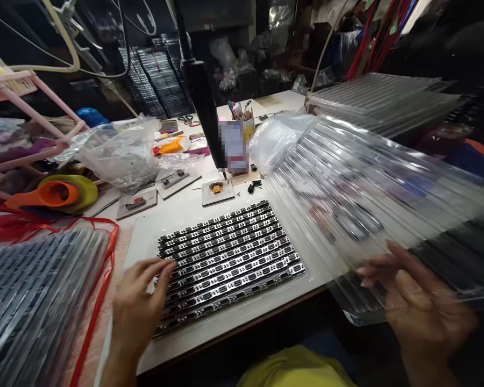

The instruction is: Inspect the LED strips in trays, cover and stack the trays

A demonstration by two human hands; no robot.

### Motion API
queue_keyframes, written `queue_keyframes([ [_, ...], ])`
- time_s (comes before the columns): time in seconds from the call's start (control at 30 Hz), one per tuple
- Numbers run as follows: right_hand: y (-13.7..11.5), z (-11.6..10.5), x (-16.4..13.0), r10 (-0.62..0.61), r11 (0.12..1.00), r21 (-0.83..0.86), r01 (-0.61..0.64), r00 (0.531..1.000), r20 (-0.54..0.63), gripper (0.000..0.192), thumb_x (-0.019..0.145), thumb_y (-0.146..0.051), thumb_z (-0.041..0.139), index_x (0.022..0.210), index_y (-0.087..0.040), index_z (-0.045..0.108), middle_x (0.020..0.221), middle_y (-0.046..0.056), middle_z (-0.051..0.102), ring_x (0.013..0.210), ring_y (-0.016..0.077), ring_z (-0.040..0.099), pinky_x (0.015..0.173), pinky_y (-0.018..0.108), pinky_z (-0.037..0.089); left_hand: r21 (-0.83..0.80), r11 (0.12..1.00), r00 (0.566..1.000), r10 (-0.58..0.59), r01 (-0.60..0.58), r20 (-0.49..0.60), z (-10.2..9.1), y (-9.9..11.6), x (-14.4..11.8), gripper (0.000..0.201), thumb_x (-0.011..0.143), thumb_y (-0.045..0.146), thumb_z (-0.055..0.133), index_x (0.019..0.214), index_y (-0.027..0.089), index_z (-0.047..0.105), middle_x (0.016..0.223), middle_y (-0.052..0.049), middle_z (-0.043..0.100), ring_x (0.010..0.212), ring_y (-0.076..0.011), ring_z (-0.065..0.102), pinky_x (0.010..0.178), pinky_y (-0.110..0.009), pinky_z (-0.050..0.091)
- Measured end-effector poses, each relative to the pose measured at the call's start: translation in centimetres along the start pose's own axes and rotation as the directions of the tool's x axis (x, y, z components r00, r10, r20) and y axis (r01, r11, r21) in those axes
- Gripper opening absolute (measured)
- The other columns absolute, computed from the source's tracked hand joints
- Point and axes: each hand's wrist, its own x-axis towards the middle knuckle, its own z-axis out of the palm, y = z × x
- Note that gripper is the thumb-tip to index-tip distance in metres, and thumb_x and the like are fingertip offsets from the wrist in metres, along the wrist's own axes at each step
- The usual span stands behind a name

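Note:
Rows of metal-faced D-sub connectors [229, 258] lie side by side in a clear plastic tray on the white table. My left hand [139, 301] is at their left end, thumb and forefinger pinched together on the end of a row. At the right, my right hand [423, 306] is at the near edge of an empty-looking, ribbed clear plastic tray [347, 188], fingers bent against it; blur partly hides its grip. This tray slants beyond the table edge, its left side beside the connectors.
Filled trays bound with red ribbon [36, 290] are stacked at the left. Small fixtures [218, 191], plastic bags [121, 150] and an orange tape dispenser [52, 196] lie behind. A black tool [204, 107] hangs over the table. More clear trays [383, 99] are piled at the back right.

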Motion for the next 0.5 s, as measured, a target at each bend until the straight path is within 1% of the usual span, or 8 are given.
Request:
queue_keyframes([
  [0.07,0.1,0.2,0.0,-0.007,0.999,0.031,0.008,1.000,-0.024,0.034,0.077,-0.031,0.062,0.109,-0.023,0.070,0.084,0.008,0.067,0.065,0.0241,0.065,0.053,0.039,0.047,0.083,0.981,0.983,-0.178,0.175,0.034,-0.2,-2.9,1.5,0.027,0.086,0.040,0.051,0.093,0.020,0.068,0.096,-0.006,0.064,0.087,-0.0228,0.059,0.082,-0.037,0.045],
  [0.1,0.2,0.2,0.1,-0.024,0.999,0.035,0.026,0.999,-0.035,0.034,0.077,-0.030,0.063,0.109,-0.022,0.070,0.084,0.008,0.067,0.065,0.0241,0.065,0.053,0.039,0.046,0.121,0.954,0.958,-0.281,0.273,0.057,-0.2,-4.1,2.1,0.031,0.085,0.041,0.050,0.098,0.019,0.068,0.099,-0.007,0.064,0.086,-0.0234,0.059,0.081,-0.039,0.046],
  [0.17,0.3,0.4,0.1,-0.044,0.998,0.043,0.046,0.998,-0.041,0.034,0.077,-0.028,0.063,0.109,-0.022,0.070,0.083,0.008,0.067,0.064,0.0239,0.064,0.052,0.039,0.046,0.153,0.882,0.881,-0.463,0.446,0.100,0.2,-5.8,2.7,0.040,0.083,0.041,0.048,0.112,0.019,0.064,0.105,-0.009,0.065,0.081,-0.0237,0.059,0.080,-0.041,0.046],
  [0.23,0.4,0.5,0.1,-0.057,0.997,0.054,0.059,0.998,-0.037,0.033,0.077,-0.027,0.062,0.109,-0.021,0.070,0.082,0.008,0.067,0.064,0.0238,0.064,0.051,0.039,0.046,0.108,0.826,0.811,-0.564,0.554,0.155,0.8,-6.6,2.7,0.048,0.083,0.041,0.047,0.124,0.019,0.057,0.109,-0.010,0.065,0.078,-0.0227,0.060,0.078,-0.040,0.047],
  [0.27,0.3,0.6,0.1,-0.071,0.996,0.058,0.073,0.997,-0.038,0.033,0.078,-0.027,0.062,0.108,-0.021,0.071,0.082,0.007,0.066,0.063,0.0237,0.064,0.051,0.039,0.046,0.064,0.811,0.792,-0.583,0.582,0.184,1.1,-6.7,2.5,0.051,0.083,0.041,0.046,0.128,0.019,0.054,0.111,-0.009,0.065,0.077,-0.0216,0.060,0.076,-0.038,0.047],
  [0.33,0.3,0.8,0.1,-0.096,0.993,0.065,0.098,0.995,-0.040,0.033,0.078,-0.026,0.061,0.108,-0.020,0.071,0.082,0.007,0.066,0.063,0.0234,0.064,0.050,0.038,0.045,-0.043,0.799,0.782,-0.575,0.600,0.240,1.5,-6.5,1.9,0.055,0.081,0.041,0.049,0.132,0.021,0.051,0.115,-0.008,0.065,0.071,-0.0171,0.058,0.068,-0.032,0.048],
  [0.4,0.2,1.1,0.1,-0.092,0.993,0.067,0.095,0.995,-0.045,0.033,0.076,-0.025,0.062,0.108,-0.020,0.071,0.082,0.008,0.066,0.062,0.0230,0.064,0.050,0.038,0.044,-0.145,0.792,0.797,-0.550,0.593,0.251,1.7,-5.9,1.3,0.057,0.078,0.041,0.053,0.132,0.024,0.050,0.117,-0.005,0.064,0.061,-0.0116,0.052,0.059,-0.025,0.045],
  [0.5,0.0,1.5,0.0,-0.049,0.996,0.076,0.052,0.998,-0.043,0.034,0.073,-0.025,0.063,0.105,-0.022,0.072,0.079,0.007,0.066,0.060,0.0219,0.063,0.050,0.038,0.043,-0.306,0.757,0.817,-0.540,0.577,0.204,1.6,-5.1,1.0,0.058,0.073,0.038,0.060,0.130,0.026,0.053,0.118,-0.004,0.063,0.054,-0.0067,0.042,0.053,-0.020,0.040],
])
